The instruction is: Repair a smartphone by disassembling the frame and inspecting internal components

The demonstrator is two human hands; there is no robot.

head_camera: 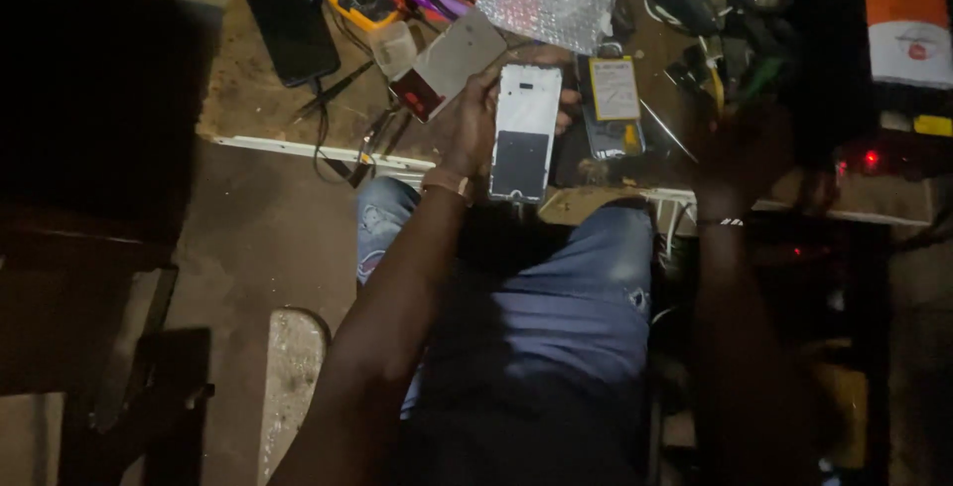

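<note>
Left hand (467, 129) grips the white phone frame (523, 131) by its left edge above the desk (248, 99); best kept flat and steady. Right hand (740, 153), in shadow: grip unclear.

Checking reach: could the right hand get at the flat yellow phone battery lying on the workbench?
Probably yes: the right hand looks empty beside the flat yellow phone battery, nothing between them, though dim light hides its fingers.
</note>
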